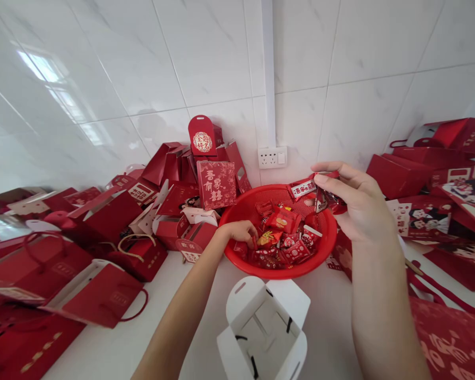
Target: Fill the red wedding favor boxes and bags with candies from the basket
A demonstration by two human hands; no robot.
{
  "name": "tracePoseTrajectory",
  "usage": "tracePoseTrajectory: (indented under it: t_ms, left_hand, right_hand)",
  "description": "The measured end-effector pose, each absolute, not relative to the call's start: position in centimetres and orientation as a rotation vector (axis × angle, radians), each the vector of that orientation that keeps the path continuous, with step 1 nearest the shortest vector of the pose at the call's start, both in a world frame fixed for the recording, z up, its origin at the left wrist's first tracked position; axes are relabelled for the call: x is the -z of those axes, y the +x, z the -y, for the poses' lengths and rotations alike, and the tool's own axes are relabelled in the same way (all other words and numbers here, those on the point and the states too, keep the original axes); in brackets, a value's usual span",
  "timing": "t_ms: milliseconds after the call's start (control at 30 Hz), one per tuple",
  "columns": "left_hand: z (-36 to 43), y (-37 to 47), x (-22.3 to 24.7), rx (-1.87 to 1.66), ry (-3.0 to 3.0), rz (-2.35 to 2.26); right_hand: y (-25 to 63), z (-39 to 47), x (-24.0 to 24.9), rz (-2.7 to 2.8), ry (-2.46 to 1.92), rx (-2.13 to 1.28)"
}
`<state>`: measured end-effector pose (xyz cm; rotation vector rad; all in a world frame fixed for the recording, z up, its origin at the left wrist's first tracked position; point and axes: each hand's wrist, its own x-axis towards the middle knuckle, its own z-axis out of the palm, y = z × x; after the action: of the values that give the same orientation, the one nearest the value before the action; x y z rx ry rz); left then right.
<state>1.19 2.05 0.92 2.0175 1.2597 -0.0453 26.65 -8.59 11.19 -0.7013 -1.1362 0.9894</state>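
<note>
My left hand (240,232) reaches into the left side of a red plastic basket (277,273). Its fingers are curled down among small wrapped snacks (285,219), and what lies under the fingertips is hidden. Raised over the basket's right rim, my right hand (350,192) is closed on a few red candy packets (304,187); one with a white label sticks out to the left, and others show below the thumb. In front of the basket stands a white-lined box (267,327) with its flaps spread and black cord ends showing inside.
Red gift boxes and bags (103,221) crowd the left side of the white table (198,327). More red boxes (404,174) pile up at the right. A square red box (217,184) stands behind the basket, near a wall socket (272,157) on the tiled wall.
</note>
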Motion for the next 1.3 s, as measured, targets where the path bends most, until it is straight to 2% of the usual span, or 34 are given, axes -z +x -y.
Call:
tracePoseTrajectory:
  t_ms: [233, 500, 700, 867, 1100, 1300]
  left_hand:
    - [-2.0, 1.4, -0.9, -0.110, 1.992, -1.153]
    - [-0.8, 2.1, -2.0, -0.617, 1.879, -1.043]
    - [4.0, 2.3, -3.3, -0.859, 1.666, -0.832]
    - [8.7, 1.2, -5.0, -0.757, 1.679, -0.730]
    - [11.9, 0.6, -7.1, -0.259, 2.049, -0.680]
    - [12.4, 0.2, -8.2, -0.428, 2.220, -0.770]
  right_hand:
    - [26.5, 9.2, -11.5, 1.175, -0.729, -0.917]
    - [26.7, 9.9, -11.7, 1.238, -0.737, -0.859]
    - [26.8, 11.3, -11.9, 1.347, -0.749, -0.812]
    - [26.7, 12.6, -12.1, 1.488, -0.791, -0.759]
    - [26.2, 14.8, -12.9, 1.770, -0.898, -0.654]
    - [25.1, 15.4, -13.1, 2.060, -0.878, -0.695]
